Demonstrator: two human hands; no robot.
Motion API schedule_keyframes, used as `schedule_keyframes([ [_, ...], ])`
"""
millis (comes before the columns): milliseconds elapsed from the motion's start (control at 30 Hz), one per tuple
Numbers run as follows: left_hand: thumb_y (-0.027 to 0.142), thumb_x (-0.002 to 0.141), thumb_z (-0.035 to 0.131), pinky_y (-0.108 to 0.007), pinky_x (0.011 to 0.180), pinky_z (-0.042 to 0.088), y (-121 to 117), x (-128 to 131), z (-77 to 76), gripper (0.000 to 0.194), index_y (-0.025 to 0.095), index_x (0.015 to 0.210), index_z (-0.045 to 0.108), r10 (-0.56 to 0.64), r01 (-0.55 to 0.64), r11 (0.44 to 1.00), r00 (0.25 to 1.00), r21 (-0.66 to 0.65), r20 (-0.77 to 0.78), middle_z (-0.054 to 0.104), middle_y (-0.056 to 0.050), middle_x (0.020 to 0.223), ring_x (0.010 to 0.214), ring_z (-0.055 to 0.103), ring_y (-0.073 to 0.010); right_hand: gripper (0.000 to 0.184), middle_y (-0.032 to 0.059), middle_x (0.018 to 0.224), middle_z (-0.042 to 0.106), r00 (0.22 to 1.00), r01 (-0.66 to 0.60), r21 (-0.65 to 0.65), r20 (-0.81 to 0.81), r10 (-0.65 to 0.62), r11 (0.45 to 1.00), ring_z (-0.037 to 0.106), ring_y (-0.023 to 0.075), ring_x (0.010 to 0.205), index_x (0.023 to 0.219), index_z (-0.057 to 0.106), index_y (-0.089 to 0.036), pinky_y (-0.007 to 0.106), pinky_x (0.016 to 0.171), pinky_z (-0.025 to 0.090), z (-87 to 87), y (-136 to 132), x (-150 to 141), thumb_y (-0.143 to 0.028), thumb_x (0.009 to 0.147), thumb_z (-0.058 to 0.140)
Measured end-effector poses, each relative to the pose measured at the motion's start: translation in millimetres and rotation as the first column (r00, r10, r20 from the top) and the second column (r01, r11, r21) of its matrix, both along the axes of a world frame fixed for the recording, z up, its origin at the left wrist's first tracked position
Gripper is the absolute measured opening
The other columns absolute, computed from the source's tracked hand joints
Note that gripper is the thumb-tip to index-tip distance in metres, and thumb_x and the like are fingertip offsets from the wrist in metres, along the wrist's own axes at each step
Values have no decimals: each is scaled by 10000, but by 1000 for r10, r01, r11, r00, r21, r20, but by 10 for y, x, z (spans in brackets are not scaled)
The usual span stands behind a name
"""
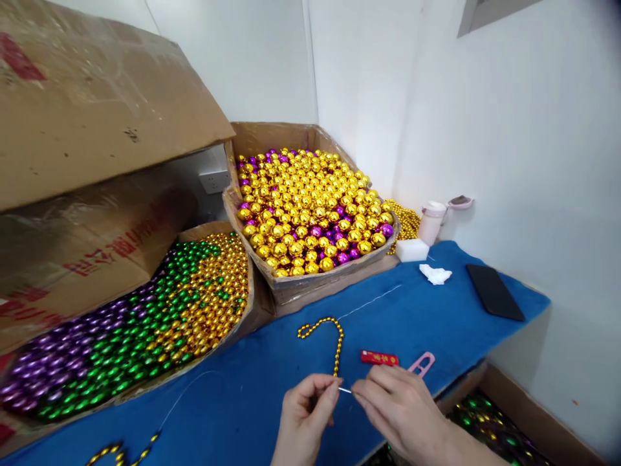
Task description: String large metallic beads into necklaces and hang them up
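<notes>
My left hand [308,414] is closed in a pinch at the lower end of a gold bead string [338,343]. This string curves up over the blue cloth [272,349] into a small loop, and a thin clear thread [371,301] trails from it. My right hand [400,408] pinches a thin silvery needle-like rod [345,390], whose other end meets my left fingertips. Just beyond the right hand lie a small red packet [378,358] and a pink plastic tool with a slotted handle [422,364]. My fingers hide whatever sits at the contact point.
Behind stands a carton [295,285] of large gold and purple beads. To the left, another carton [252,304] holds purple, green and gold beads. A pink bottle [431,223], white block [412,250], crumpled tissue [435,274] and black phone-like slab [493,292] are on the right.
</notes>
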State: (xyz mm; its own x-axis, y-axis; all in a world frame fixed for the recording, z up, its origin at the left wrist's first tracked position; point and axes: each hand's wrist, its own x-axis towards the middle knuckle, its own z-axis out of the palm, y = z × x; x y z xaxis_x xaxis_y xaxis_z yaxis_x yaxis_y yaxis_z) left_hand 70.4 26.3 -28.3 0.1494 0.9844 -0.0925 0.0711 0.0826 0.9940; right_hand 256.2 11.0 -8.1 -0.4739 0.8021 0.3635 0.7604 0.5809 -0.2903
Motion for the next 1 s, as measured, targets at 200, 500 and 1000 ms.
schedule_keyframes([
  [200,399,788,612,-192,479,345,40,62,127,263,170,671,554,3,-2,1000,999,-26,32,458,47,570,514,401,-97,235,19,737,605,998,3,-95,60,3,995,614,179,650,956,616,-255,276,597,454,2,-10,-87,-192,911,395],
  [500,388,872,486,-245,690,403,208,98,345,243,188,741,528,120,-117,987,993,114,-19,558,6,729,734,516,-159,302,30,852,658,933,-134,-367,-359,-7,921,633,159,760,1183,516,-223,266,694,488,129,44,-136,-185,896,429],
  [1000,389,859,494,-254,598,430,500,-79,470,267,184,688,505,165,-124,942,980,312,-110,563,-1,642,634,528,-156,233,35,806,679,623,-168,-251,-777,-95,953,644,159,764,969,661,-199,327,761,482,603,913,-100,-373,888,530],
])
